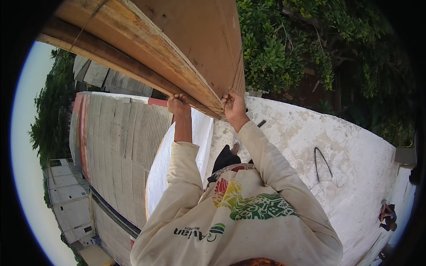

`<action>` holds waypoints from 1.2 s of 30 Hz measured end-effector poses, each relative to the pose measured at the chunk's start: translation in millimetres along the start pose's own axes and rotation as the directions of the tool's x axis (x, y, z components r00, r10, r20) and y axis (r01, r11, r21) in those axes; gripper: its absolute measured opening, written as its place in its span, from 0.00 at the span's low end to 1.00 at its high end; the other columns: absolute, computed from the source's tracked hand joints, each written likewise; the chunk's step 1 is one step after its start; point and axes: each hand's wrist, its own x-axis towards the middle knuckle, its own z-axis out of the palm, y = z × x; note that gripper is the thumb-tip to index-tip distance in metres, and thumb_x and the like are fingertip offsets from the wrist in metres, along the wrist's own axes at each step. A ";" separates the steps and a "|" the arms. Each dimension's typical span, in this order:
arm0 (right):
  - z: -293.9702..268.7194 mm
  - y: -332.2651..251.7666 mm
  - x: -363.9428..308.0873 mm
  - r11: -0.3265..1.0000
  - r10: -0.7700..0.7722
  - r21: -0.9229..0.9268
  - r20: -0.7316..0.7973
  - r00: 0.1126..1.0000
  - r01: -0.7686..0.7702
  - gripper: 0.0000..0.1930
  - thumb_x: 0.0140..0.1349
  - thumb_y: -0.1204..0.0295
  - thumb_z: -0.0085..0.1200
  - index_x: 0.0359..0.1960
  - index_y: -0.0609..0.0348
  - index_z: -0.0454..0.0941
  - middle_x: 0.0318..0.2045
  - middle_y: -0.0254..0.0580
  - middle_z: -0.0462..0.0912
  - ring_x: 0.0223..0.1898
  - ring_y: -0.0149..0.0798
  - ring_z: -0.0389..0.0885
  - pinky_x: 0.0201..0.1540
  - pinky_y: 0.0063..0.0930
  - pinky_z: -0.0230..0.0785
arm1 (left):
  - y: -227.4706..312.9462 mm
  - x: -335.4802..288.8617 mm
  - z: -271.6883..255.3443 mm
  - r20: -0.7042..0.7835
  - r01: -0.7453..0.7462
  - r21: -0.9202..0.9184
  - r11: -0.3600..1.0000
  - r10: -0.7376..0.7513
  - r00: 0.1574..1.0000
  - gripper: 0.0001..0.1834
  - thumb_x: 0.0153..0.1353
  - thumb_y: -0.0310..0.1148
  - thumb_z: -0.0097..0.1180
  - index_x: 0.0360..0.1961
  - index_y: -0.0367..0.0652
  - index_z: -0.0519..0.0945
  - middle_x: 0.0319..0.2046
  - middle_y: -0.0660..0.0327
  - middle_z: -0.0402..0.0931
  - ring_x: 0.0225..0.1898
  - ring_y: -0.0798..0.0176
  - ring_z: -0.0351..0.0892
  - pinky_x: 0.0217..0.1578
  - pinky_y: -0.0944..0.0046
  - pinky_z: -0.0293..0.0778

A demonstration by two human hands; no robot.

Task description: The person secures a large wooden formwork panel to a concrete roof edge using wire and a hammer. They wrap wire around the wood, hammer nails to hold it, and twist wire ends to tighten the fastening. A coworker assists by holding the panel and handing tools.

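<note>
A tall brown wooden panel (195,35), edged with rough timber battens (151,40), rises in front of me and narrows toward its lower end. My left hand (178,105) is closed in a fist at the batten's left edge. From that fist a short red handle (157,102) sticks out to the left; the tool's other end is hidden. On the other side, my right hand (234,107) has its fingers curled together against the panel's lower right corner. Whatever is between those fingers is too small to make out. A thin wire (84,29) crosses the battens higher up.
I stand on a stained white rooftop (284,133). A bent dark rod (317,164) and a short black piece (262,123) lie there. Left and lower is a corrugated roof (124,133). Leafy trees (275,57) border the far right. Another person (388,216) sits at the right.
</note>
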 end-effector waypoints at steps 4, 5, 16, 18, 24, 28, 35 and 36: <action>10.1 -21.4 -13.0 0.954 0.018 -0.299 0.056 0.998 0.000 0.09 0.77 0.73 0.52 0.54 0.60 0.77 0.32 0.33 0.77 0.30 0.30 0.77 0.33 0.26 0.74 | 20.6 -2.1 -5.0 0.014 0.066 0.047 0.997 -0.067 0.998 0.13 0.77 0.30 0.37 0.34 0.47 0.72 0.19 0.68 0.63 0.21 0.70 0.65 0.21 0.67 0.65; 11.0 -33.3 -18.6 0.915 0.013 -0.404 0.058 0.998 0.011 0.11 0.77 0.72 0.53 0.57 0.61 0.76 0.31 0.33 0.77 0.29 0.30 0.77 0.31 0.26 0.74 | 29.1 -2.7 -10.9 0.021 0.096 0.079 0.992 -0.098 0.995 0.13 0.77 0.30 0.37 0.34 0.47 0.72 0.19 0.69 0.62 0.20 0.71 0.63 0.19 0.68 0.63; -8.0 -78.8 -39.8 0.850 -0.107 -0.517 0.009 0.994 0.097 0.18 0.80 0.66 0.51 0.67 0.56 0.76 0.23 0.24 0.69 0.20 0.20 0.60 0.19 0.22 0.51 | 123.6 41.2 -67.9 0.125 -0.059 0.525 0.849 -0.009 0.992 0.14 0.77 0.31 0.53 0.56 0.35 0.82 0.20 0.75 0.56 0.16 0.78 0.51 0.16 0.70 0.52; 0.3 -81.0 -16.7 0.806 -0.179 -0.562 0.067 0.981 0.186 0.18 0.81 0.67 0.48 0.67 0.55 0.75 0.24 0.21 0.67 0.17 0.19 0.56 0.19 0.20 0.50 | 151.7 59.7 -75.4 0.096 -0.111 0.560 0.821 0.069 0.993 0.14 0.76 0.30 0.53 0.56 0.34 0.82 0.21 0.75 0.57 0.17 0.78 0.52 0.16 0.69 0.54; 28.2 -98.0 38.0 0.756 -0.305 -0.588 0.075 0.949 0.289 0.14 0.78 0.69 0.50 0.58 0.63 0.80 0.28 0.27 0.73 0.26 0.23 0.69 0.27 0.24 0.61 | 206.9 62.6 -99.1 -0.028 -0.078 0.533 0.843 0.109 0.994 0.12 0.77 0.29 0.53 0.53 0.35 0.82 0.21 0.74 0.58 0.17 0.77 0.54 0.16 0.70 0.56; 7.5 -75.6 26.2 0.905 -0.050 -0.422 0.014 0.999 0.051 0.09 0.80 0.69 0.46 0.49 0.59 0.79 0.27 0.27 0.73 0.23 0.26 0.69 0.28 0.25 0.66 | 136.3 -5.5 -113.5 0.026 0.253 0.377 0.891 -0.283 0.959 0.08 0.78 0.31 0.51 0.48 0.41 0.80 0.22 0.71 0.66 0.22 0.72 0.67 0.25 0.68 0.70; -18.0 -53.1 11.0 0.911 0.027 -0.411 0.129 0.991 0.029 0.10 0.79 0.68 0.53 0.52 0.62 0.78 0.35 0.36 0.81 0.36 0.33 0.83 0.43 0.35 0.83 | 11.8 -55.1 -62.1 0.289 0.378 0.237 0.895 -0.437 0.852 0.08 0.77 0.36 0.54 0.44 0.45 0.80 0.53 0.53 0.83 0.58 0.52 0.79 0.59 0.46 0.80; -17.0 -53.1 10.5 0.888 0.021 -0.458 0.117 0.993 0.035 0.12 0.79 0.68 0.53 0.56 0.63 0.77 0.36 0.36 0.82 0.38 0.34 0.85 0.45 0.34 0.83 | 9.8 -57.8 -56.6 0.327 0.325 0.253 0.911 -0.397 0.858 0.08 0.77 0.37 0.54 0.45 0.44 0.80 0.54 0.53 0.82 0.58 0.51 0.79 0.59 0.46 0.80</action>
